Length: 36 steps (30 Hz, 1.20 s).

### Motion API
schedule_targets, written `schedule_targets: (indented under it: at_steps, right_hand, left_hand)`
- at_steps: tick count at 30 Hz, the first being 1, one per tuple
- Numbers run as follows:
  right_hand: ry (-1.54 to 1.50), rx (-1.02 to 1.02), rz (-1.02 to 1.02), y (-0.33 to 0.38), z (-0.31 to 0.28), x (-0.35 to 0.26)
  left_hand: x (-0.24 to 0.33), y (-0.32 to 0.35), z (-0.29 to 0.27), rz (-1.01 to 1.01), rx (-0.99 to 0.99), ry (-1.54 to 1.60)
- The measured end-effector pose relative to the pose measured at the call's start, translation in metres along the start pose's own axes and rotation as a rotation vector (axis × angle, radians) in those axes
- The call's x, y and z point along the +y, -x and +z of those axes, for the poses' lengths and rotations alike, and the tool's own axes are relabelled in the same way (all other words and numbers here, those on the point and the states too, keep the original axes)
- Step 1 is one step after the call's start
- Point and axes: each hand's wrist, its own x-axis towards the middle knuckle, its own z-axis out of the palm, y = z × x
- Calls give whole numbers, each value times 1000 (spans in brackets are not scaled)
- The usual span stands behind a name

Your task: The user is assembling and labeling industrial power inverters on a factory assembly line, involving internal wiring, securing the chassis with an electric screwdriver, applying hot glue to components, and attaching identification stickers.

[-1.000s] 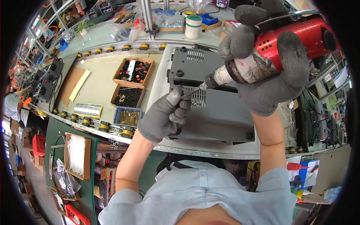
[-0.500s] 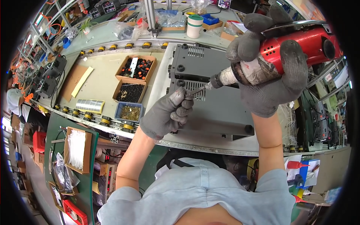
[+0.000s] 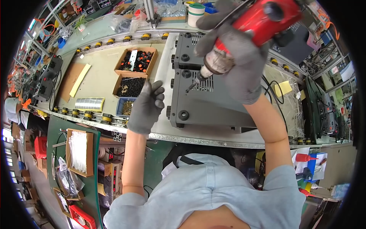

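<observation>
My right hand (image 3: 244,65), in a grey glove, is wrapped round a red power screwdriver (image 3: 267,19). Its thin bit points down and left, with the tip over the vented panel of the nearer dark grey metal housing (image 3: 213,107). Behind that stands a second grey housing (image 3: 185,47). My left hand (image 3: 146,108), also gloved, is left of the nearer housing, beside a cardboard box of small black parts (image 3: 131,86) and a blue bin of small brass-coloured pieces (image 3: 124,107). Its fingers are curled; whatever may be inside them is hidden.
A cardboard box of black and orange parts (image 3: 136,61) lies farther back. Rollers (image 3: 88,114) line the bench edge. A white tub with a green lid (image 3: 195,15) stands at the back. Black cables (image 3: 280,89) lie at the right. A box of white strips (image 3: 79,150) sits lower left.
My left hand has left the screwdriver's bit and moved left toward the parts boxes. My right hand has brought the screwdriver left, its bit tilting more downward over the nearer housing.
</observation>
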Motion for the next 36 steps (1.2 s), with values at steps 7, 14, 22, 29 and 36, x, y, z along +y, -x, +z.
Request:
schedule_targets:
  at_steps: [7, 14, 22, 29, 36]
  right_hand:
    - [-42, 51, 96, -1, 8, 25]
    - [11, 47, -11, -8, 23, 39]
    - [222, -158, -34, -15, 32, 43]
    - [202, -130, -19, -13, 25, 42]
    - [191, -131, 10, -14, 25, 43]
  left_hand:
    - [-13, 17, -15, -32, -47, 172]
    - [-26, 22, -17, -37, -91, 299]
    - [-46, 18, -34, -124, 164, 423]
    - [-45, 19, -30, -137, 180, 279]
    - [-38, 34, -35, -87, 87, 241]
